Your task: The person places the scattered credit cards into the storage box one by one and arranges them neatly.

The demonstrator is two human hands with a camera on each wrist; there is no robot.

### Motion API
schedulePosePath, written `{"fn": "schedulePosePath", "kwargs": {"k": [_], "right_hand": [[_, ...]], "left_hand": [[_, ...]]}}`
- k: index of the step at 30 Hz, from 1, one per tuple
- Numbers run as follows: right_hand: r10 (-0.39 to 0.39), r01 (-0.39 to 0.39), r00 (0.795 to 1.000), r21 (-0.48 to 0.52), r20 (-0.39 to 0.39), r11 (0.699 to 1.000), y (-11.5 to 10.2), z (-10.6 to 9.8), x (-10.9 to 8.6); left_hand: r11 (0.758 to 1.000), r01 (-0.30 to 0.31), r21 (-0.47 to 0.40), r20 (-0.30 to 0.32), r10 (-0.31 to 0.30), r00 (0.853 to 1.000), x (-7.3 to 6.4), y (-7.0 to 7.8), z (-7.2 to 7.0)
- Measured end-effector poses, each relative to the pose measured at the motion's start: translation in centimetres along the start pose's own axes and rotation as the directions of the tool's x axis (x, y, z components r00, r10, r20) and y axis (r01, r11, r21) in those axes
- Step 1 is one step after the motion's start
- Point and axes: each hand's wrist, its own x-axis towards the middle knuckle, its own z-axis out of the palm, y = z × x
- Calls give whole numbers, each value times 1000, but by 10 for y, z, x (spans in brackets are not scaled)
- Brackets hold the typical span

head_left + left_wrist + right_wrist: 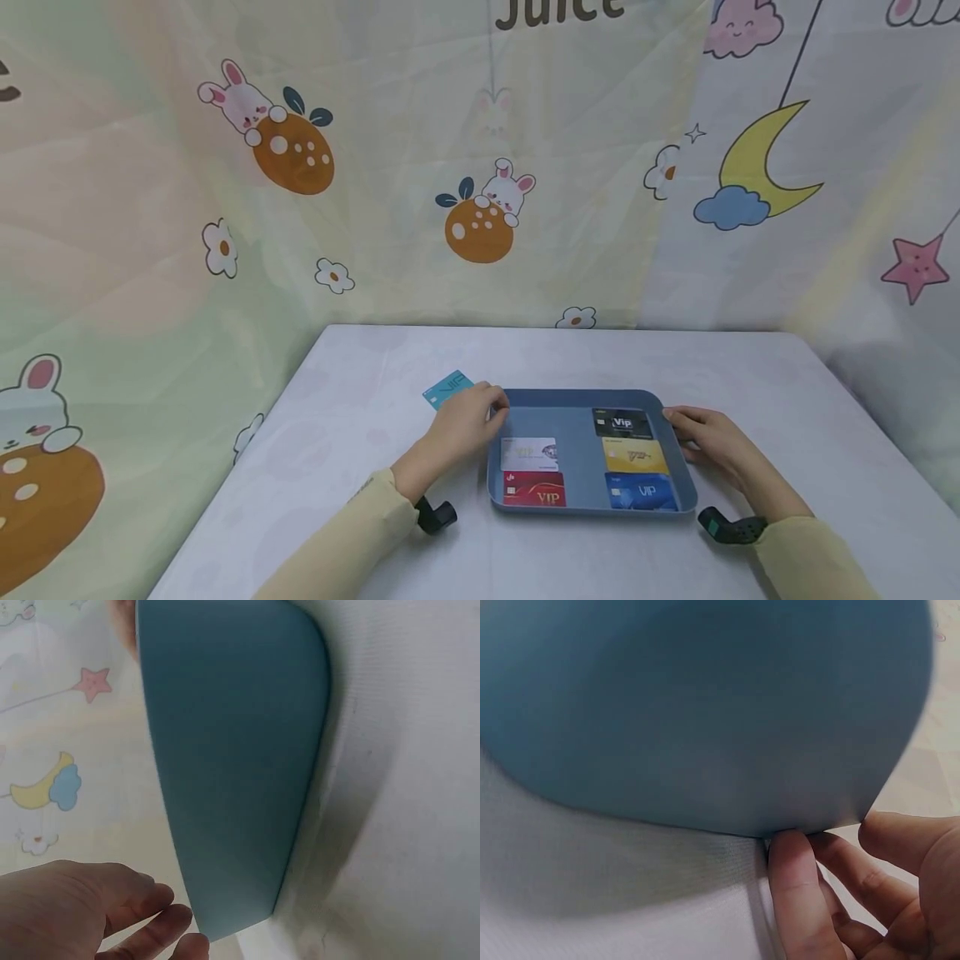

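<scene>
My right hand (708,437) pinches the right rim of a shallow blue-grey tray (577,398); the right wrist view shows its thumb (900,836) at the rim and a finger (799,877) against the outer wall. At the tray's far left corner is my left hand (465,425), fingers loosely bent just above the rim. I see nothing held in it. Inside the tray, a white card (528,455) and a red card (534,490) lie at left, a black card (622,423), a gold card (633,456) and a blue card (641,492) at right. Behind the left hand, a teal card (447,388) is partly hidden.
The tray stands on a table with a white cloth (390,367). Printed fabric (405,125) hangs behind and beside the table. Each wrist wears a black camera, one left (437,517) and one right (731,527), close to the tray's near side.
</scene>
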Motion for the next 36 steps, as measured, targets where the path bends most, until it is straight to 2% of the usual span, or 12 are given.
{"fn": "schedulePosePath", "kwargs": {"k": [4,12,22,36], "right_hand": [[2,-2,1000,1,-3,1000,0,0,1],[5,-5,1000,-1,-13,1000,2,0,4],[-1,1,1000,-12,-6,1000,1,0,1],[-2,2,1000,-3,-13,1000,1,1,0]], "left_hand": [[1000,13,-25,-10,-13,1000,2,-3,-5],[998,51,33,-61,-49,997,7,-17,-12],[992,86,94,-80,-78,994,11,-39,-5],[983,136,124,-89,-126,988,15,-68,-3]]}}
